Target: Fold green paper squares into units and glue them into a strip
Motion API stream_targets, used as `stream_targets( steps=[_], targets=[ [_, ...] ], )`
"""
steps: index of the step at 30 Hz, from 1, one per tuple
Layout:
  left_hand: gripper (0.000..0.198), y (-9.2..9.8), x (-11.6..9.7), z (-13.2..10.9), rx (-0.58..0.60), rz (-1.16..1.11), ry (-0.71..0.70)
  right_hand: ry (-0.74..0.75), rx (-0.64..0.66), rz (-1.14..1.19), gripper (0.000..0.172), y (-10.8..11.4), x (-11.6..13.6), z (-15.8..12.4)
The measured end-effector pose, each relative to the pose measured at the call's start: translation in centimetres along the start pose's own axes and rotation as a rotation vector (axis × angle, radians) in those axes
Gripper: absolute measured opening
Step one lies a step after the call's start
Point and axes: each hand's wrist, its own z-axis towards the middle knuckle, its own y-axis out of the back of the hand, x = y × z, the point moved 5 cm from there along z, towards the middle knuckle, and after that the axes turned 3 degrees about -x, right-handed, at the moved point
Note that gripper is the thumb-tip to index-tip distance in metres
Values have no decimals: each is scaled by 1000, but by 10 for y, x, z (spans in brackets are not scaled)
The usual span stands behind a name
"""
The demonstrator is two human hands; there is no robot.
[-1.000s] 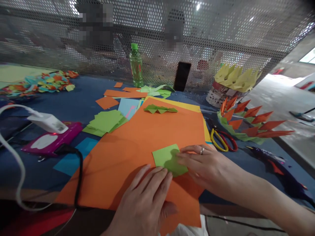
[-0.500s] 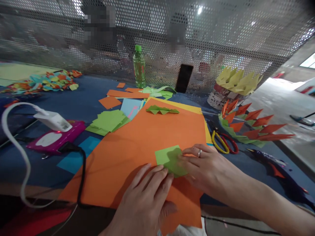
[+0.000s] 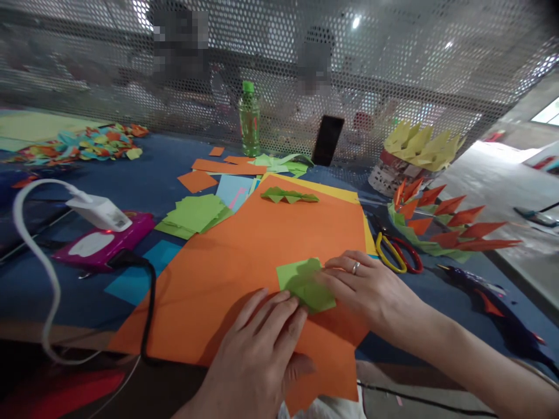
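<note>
A green paper square (image 3: 301,272) lies on a large orange sheet (image 3: 227,262); a crease or flap shows near its middle. My left hand (image 3: 262,343) rests flat on the orange sheet with fingers stretched out, fingertips touching the square's lower left edge. On the square's right side are the fingertips of my right hand (image 3: 371,285), fingers extended and slightly blurred, a ring on one of them. Its thumb is mostly hidden. Farther up the orange sheet is a folded green zigzag strip (image 3: 290,196).
Left are a stack of green squares (image 3: 192,215), a magenta power strip (image 3: 107,247) with cables, and paper scraps (image 3: 87,142). Behind stand a bottle (image 3: 250,122) and phone (image 3: 327,139). Right are scissors (image 3: 395,253), a glue gun (image 3: 493,308), an orange-pointed paper ring (image 3: 454,224) and a yellow-pointed one (image 3: 419,145).
My right hand has shifted slightly right and up across the green square. My left hand stays in place. The view has moved a little.
</note>
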Motion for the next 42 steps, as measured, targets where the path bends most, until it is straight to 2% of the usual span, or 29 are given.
stream_targets(
  steps=[3,7,11,15,19,23,26,29,34,38,42],
  targets=[
    [39,3,0,4,16,10,-3,-11,-39,101,25,-2,-6,-4],
    [37,6,1,8,74,35,-22,-13,-8,192,18,-5,-6,-5],
    [41,10,1,10,46,36,-20,-17,16,202,20,0,-1,0],
    [40,7,0,10,95,52,-22,80,96,27,19,1,17,8],
    [36,9,0,10,61,37,-23,134,138,-179,20,-6,33,14],
    [37,9,0,11,77,35,-13,101,110,-223,24,-13,28,13],
    [36,8,0,11,89,43,-8,41,48,-68,20,-10,14,10],
    [37,7,0,10,52,34,0,-2,-18,123,24,-7,-2,5],
    [40,3,3,6,-5,-7,30,2,-71,221,24,-14,-16,-2],
    [37,2,6,4,-5,-15,54,-8,-100,276,20,-13,-9,-4],
    [30,6,6,5,-37,-11,70,-75,-59,415,14,-10,9,-6]
  ],
)
